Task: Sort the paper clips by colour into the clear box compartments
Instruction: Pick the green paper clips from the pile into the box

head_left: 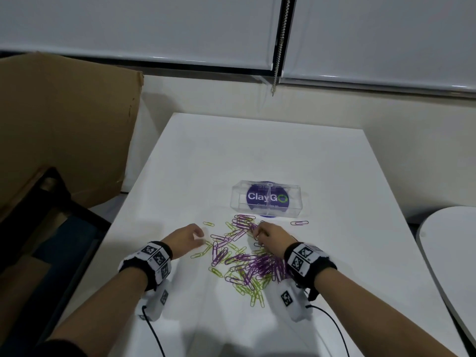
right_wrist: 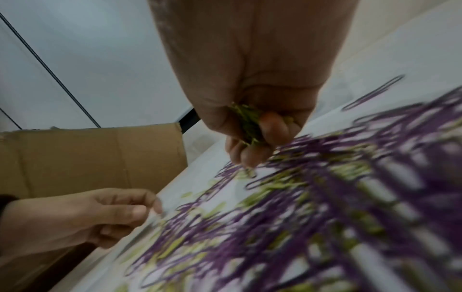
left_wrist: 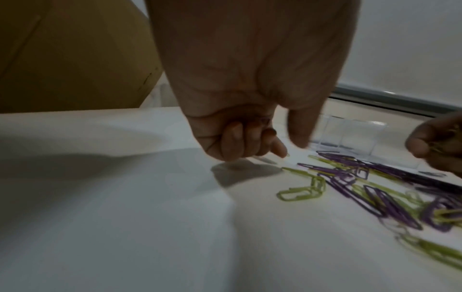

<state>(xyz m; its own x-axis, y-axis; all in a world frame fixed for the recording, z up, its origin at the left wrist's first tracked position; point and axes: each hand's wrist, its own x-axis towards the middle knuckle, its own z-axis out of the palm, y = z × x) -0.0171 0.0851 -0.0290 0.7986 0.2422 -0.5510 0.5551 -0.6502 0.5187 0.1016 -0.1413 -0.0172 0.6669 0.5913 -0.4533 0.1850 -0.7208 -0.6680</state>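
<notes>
A: What is the biggest thing we see?

B: The white table (head_left: 257,150). Everything sits on it, so we can reach it all. The clear box (head_left: 266,198) stands in the middle of it. Both its rooms look empty to us.

A: Where are the paper clips?

B: The pile of paper clips (head_left: 244,258) lies just in front of the clear box, on our side. Purple and green ones are all mixed up. One purple clip (head_left: 299,223) lies alone, near the box's right front corner.

A: Why is our right hand (head_left: 270,237) so low?

B: It sits on the pile, close to the front of the box. Its fingers are curled tight round a bunch of green clips (right_wrist: 246,123). We think we gather many first, so we make fewer trips to the box.

A: And our left hand (head_left: 186,237)?

B: It is in front of the box too, off to the left, at the pile's edge. Its fingers are bent, and finger and thumb tips reach down at a green clip. We cannot tell if it holds anything yet
</notes>
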